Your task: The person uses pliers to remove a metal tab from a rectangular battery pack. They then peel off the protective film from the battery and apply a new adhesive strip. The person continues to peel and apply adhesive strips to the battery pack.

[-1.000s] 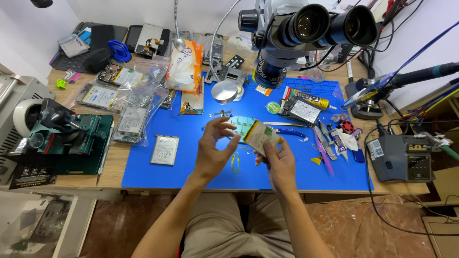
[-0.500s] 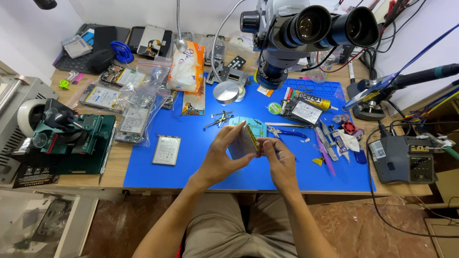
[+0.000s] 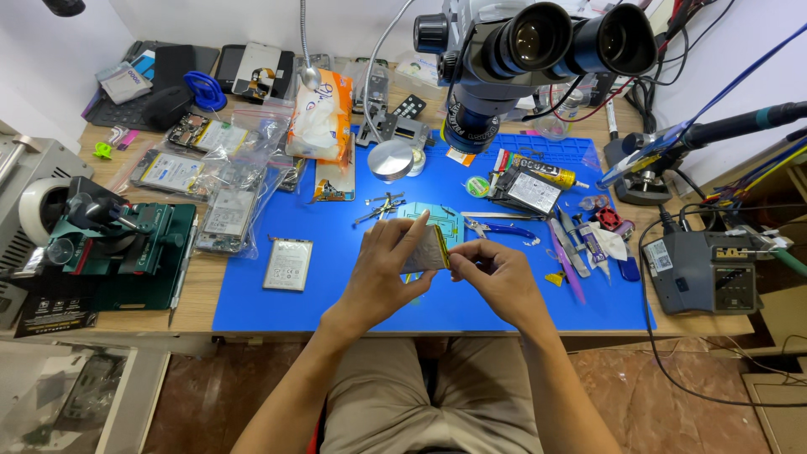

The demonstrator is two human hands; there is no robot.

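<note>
Both my hands meet over the blue work mat (image 3: 336, 277) in front of me. My left hand (image 3: 387, 269) holds a small flat grey part with a yellow edge (image 3: 427, 250), tilted up on its side. My right hand (image 3: 496, 273) pinches the same part at its right edge with thumb and forefinger. A teal phone back cover (image 3: 441, 217) lies on the mat just behind my hands. A flat silver battery (image 3: 287, 264) rests on the mat to the left.
A stereo microscope (image 3: 538, 50) hangs over the back of the mat. Tweezers (image 3: 382, 206), pliers (image 3: 500, 229) and small tools lie around. Bagged phone parts (image 3: 227, 189) and a green fixture (image 3: 118, 244) stand left, a soldering station (image 3: 702, 269) right.
My left hand closed in on the part, which my right hand first held flat. The part has turned up onto its edge, and both hands now grip it close together.
</note>
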